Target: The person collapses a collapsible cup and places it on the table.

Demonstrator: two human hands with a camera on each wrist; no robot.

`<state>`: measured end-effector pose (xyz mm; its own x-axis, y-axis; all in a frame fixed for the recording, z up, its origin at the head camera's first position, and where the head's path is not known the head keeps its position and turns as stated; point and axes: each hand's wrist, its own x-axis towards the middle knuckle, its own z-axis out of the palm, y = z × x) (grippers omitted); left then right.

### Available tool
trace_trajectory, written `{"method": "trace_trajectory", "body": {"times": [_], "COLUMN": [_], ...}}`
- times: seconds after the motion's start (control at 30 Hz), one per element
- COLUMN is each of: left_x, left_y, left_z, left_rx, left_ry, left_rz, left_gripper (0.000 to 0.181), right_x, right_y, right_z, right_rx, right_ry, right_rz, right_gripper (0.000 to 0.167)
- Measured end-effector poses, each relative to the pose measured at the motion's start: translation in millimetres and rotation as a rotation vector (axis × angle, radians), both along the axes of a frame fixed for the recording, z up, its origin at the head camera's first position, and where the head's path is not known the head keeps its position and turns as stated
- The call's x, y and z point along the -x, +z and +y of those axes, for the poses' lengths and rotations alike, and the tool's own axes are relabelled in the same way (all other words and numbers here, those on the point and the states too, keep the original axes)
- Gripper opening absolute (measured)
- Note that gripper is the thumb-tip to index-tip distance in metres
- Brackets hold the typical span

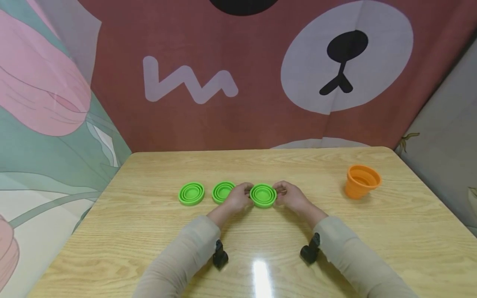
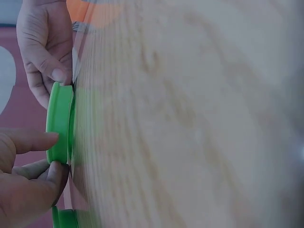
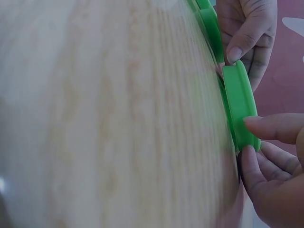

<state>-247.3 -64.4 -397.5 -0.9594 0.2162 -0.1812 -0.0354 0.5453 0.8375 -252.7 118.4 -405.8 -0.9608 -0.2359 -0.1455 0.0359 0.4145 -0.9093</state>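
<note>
A flattened green collapsible cup (image 1: 263,195) with ringed folds lies between both hands at mid-table. My left hand (image 1: 239,197) grips its left rim between thumb and fingers. On the opposite rim, my right hand (image 1: 292,198) pinches it the same way. In the left wrist view the green cup (image 2: 61,124) stands edge-on, with fingertips at both ends. The right wrist view also has the cup (image 3: 240,105) edge-on between the two hands. Just left of my left hand, partly hidden by it, is a second flattened green cup (image 1: 222,192).
A third flattened green cup (image 1: 191,193) lies farther left in the same row. An orange collapsible cup (image 1: 360,182) stands expanded at the right of the wooden table (image 1: 149,248). A printed curtain (image 1: 253,120) hangs behind the table's far edge.
</note>
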Motion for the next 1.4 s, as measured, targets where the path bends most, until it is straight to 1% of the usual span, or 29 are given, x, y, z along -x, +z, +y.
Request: {"method": "trace_trajectory", "body": {"times": [0.17, 0.37, 0.53, 0.7, 0.8, 0.93, 1.03, 1.13, 1.23, 1.4], "left_x": [-0.6, -0.1, -1.1, -2.4, -3.7, -5.8, -6.4, -6.8, -6.9, -6.8], "left_y": [0.1, -0.7, -0.3, 1.9, 5.2, 10.8, 14.5, 18.6, 23.0, 30.4], "left_z": [0.5, 1.2, 0.9, -2.2, -4.1, -5.3, -4.9, -3.5, -0.8, 7.0], "left_rx": [0.011, 0.003, 0.028, 0.031, 0.021, 0.01, 0.002, -0.004, -0.008, -0.023], "left_ry": [-0.018, -0.019, -0.025, -0.044, -0.041, -0.022, -0.008, -0.004, -0.014, -0.057], "left_rz": [0.011, 0.019, 0.025, 0.024, 0.015, 0.003, 0.001, 0.01, 0.03, 0.058], "left_gripper": [0.053, 0.052, 0.052, 0.055, 0.056, 0.055, 0.053, 0.052, 0.051, 0.052], "right_x": [0.5, -0.1, -2.6, -5.3, -7.2, -8.9, -10.5, -13.8, -16.9, -22.7], "right_y": [-1.4, -1.3, 1.8, 4.6, 5.1, 6.6, 10.4, 16.5, 22.7, 33.8], "right_z": [1, 2, 2, 4, 8, 15, 22, 31, 41, 57], "right_rx": [-0.007, 0.003, 0.011, 0.005, -0.02, -0.025, -0.027, -0.054, -0.088, -0.105], "right_ry": [0.004, 0.016, 0.019, 0.006, 0.01, 0.012, 0.01, 0.009, 0.005, -0.014], "right_rz": [-0.012, -0.005, -0.001, 0.013, 0.019, 0.007, 0.01, 0.038, 0.076, 0.112], "right_gripper": [0.045, 0.046, 0.046, 0.036, 0.032, 0.034, 0.035, 0.035, 0.035, 0.035]}}
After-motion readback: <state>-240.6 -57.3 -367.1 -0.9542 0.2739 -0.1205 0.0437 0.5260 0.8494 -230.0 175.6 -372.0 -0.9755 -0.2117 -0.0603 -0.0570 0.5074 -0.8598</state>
